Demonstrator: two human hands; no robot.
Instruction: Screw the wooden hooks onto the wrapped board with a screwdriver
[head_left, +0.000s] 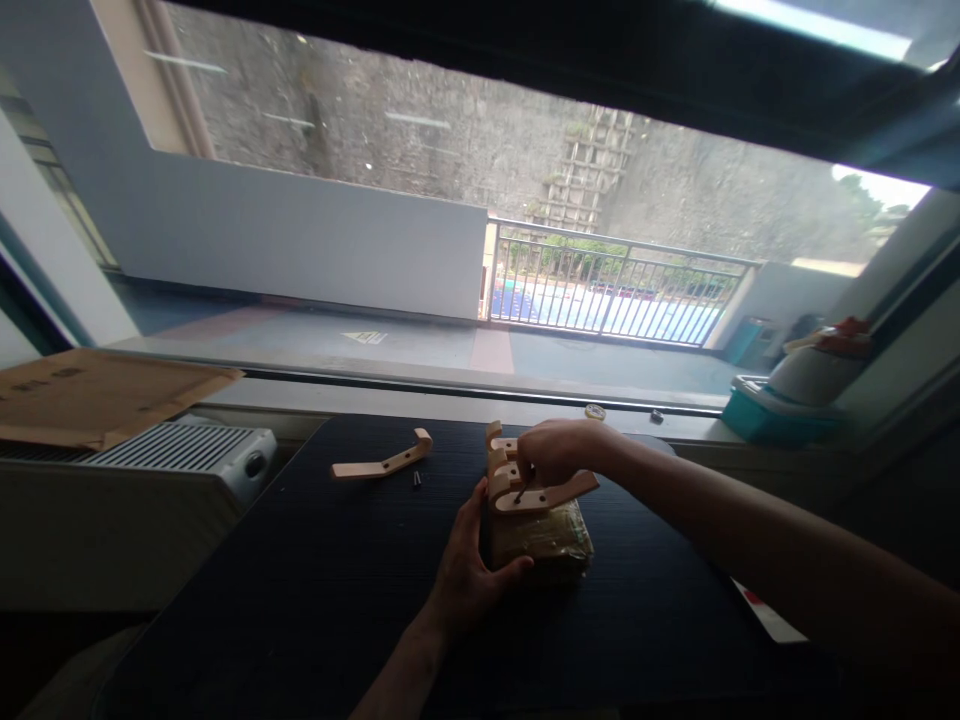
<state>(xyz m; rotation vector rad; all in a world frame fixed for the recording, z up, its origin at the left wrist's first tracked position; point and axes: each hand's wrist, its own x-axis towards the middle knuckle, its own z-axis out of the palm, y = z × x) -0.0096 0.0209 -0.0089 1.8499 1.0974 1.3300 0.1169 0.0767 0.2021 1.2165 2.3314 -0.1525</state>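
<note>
Left hand (469,570) is nearest: thumb and fingers wrapped around the left side of the wrapped block (551,545), clamping it to the black desk (300,600). The block sits mid-desk, slightly right of centre.

On top of the block: a stack of curved wooden hooks (517,495), the top one lying flat with its straight end pointing right. Right hand (559,450) is over the stack, fingers curled shut and pinching a short dark piece (521,492) that points down onto the top hook. Screw or tool, can't tell which.

A white strip with a red end (765,610) lies at the desk's right edge.

Further back on the desk, left of the stack and well apart from it, is one loose wooden hook (382,462), with a small dark screw (416,478) just beside it.

Left of the desk is a white radiator (180,450) with flat cardboard (97,395) on it.

On the window sill are a small round item (595,410) and, at right, a teal-based container (780,410).

Outside: a metal railing (615,290) and a stone wall (420,130).
</note>
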